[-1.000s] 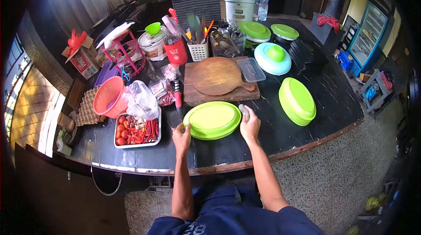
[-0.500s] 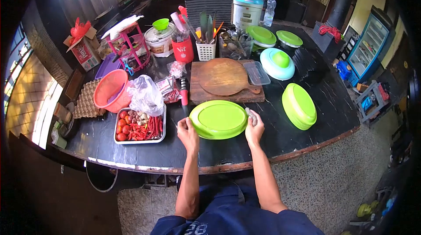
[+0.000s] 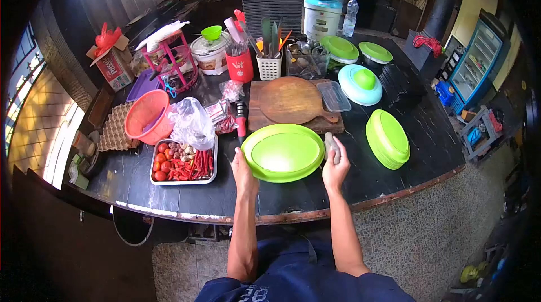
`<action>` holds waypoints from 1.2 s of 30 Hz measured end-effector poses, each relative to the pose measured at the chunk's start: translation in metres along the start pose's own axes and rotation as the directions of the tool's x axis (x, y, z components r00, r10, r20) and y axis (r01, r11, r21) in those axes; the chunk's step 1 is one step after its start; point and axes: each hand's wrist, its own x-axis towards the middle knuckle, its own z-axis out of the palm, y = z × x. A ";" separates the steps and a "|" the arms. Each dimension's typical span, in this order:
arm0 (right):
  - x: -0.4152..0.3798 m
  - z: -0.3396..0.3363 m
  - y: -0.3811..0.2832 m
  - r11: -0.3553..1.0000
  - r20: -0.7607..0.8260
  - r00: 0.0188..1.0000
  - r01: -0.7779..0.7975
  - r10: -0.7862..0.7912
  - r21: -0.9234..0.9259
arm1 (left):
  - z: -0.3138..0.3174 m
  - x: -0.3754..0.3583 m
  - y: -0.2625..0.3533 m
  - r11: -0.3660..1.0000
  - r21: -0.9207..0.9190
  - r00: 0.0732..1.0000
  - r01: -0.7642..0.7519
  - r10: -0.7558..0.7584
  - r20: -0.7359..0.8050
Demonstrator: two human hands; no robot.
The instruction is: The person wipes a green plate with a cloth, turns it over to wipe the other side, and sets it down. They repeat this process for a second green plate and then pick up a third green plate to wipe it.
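A bright green oval plate [image 3: 284, 153] is held level over the near part of the table. My left hand [image 3: 244, 173] grips its left rim, with the fingers closed at the edge. At the plate's right end is my right hand [image 3: 336, 168], closed around a small grey object [image 3: 331, 147], perhaps a cloth; whether it also grips the rim is hard to tell. Just behind the plate lies a round wooden board [image 3: 290, 100] on a rectangular wooden board [image 3: 256, 116].
On the black table [image 3: 293, 203], a stack of green oval plates [image 3: 387, 139] stands to the right. Leftward are a tray [image 3: 183, 181] of tomatoes and chillies, a plastic bag [image 3: 191, 123] and an orange basin [image 3: 147, 116]. A black-and-red tool [image 3: 241, 121] lies behind my left hand.
The oval plate looks larger and shows a wide rim around a smooth centre, where a raised oval ridge showed before. Both hands have shifted slightly at its ends, and the view has moved a little.
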 end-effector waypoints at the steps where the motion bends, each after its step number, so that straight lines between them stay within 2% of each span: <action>1: 0.006 -0.001 -0.004 0.999 -0.011 0.999 0.046 -0.046 -0.001 | 0.001 0.000 0.003 1.000 0.010 1.000 -0.015 0.015 0.027; 3: 0.011 -0.003 -0.020 0.997 0.073 0.996 0.061 -0.057 -0.049 | 0.002 -0.003 0.003 0.999 0.051 0.999 -0.007 0.004 0.052; 5: 0.011 0.000 -0.047 0.954 0.201 0.955 0.252 -0.217 -0.165 | 0.018 -0.014 0.000 0.983 0.184 0.992 0.001 -0.023 0.121; 7: 0.008 0.008 -0.072 0.891 0.253 0.891 0.424 -0.378 -0.163 | 0.034 -0.024 -0.011 0.984 0.176 0.985 -0.015 -0.015 0.170; 11: -0.005 0.020 -0.100 0.861 0.329 0.836 0.496 -0.438 -0.112 | 0.045 -0.035 -0.013 0.987 0.157 0.971 0.025 -0.061 0.230; 13: -0.013 0.026 -0.107 0.789 0.430 0.731 0.611 -0.531 -0.066 | 0.055 -0.040 -0.009 0.981 -0.090 0.971 0.170 -0.151 0.188; 15: -0.025 0.029 -0.112 0.784 0.475 0.699 0.620 -0.534 -0.033 | 0.053 -0.042 -0.010 0.979 -0.124 0.978 0.160 -0.141 0.151; 17: -0.037 0.032 -0.114 0.733 0.483 0.638 0.680 -0.600 0.011 | 0.048 -0.041 -0.006 0.922 -0.318 0.972 0.219 -0.175 0.160; 19: -0.046 0.030 -0.109 0.738 0.516 0.619 0.674 -0.592 0.039 | 0.044 -0.039 0.003 0.914 -0.348 0.974 0.210 -0.166 0.152; 21: -0.057 0.028 -0.102 0.692 0.537 0.551 0.717 -0.638 0.085 | 0.036 -0.034 0.007 0.915 -0.354 0.979 0.195 -0.158 0.130; 22: -0.062 0.026 -0.101 0.684 0.542 0.549 0.727 -0.636 0.065 | 0.032 -0.031 0.007 0.920 -0.344 0.982 0.188 -0.182 0.052; 25: -0.070 0.020 -0.092 0.643 0.546 0.524 0.765 -0.654 0.036 | 0.014 -0.017 -0.007 0.856 -0.468 0.975 0.222 -0.209 0.080; 26: -0.071 0.018 -0.087 0.653 0.510 0.550 0.757 -0.661 0.030 | 0.012 -0.015 -0.009 0.855 -0.469 0.975 0.220 -0.207 0.080; 28: -0.067 0.011 -0.080 0.640 0.464 0.561 0.768 -0.685 0.015 | 0.021 -0.015 0.003 0.888 -0.447 0.986 0.108 -0.152 -0.063; 32: -0.050 -0.005 -0.059 0.641 0.364 0.620 0.764 -0.695 -0.077 | 0.019 -0.016 0.012 0.893 -0.428 0.989 0.138 -0.149 0.008; 36: -0.016 -0.014 -0.055 0.676 0.260 0.682 0.726 -0.684 -0.125 | 0.022 -0.017 0.012 0.909 -0.392 0.986 0.143 -0.163 -0.020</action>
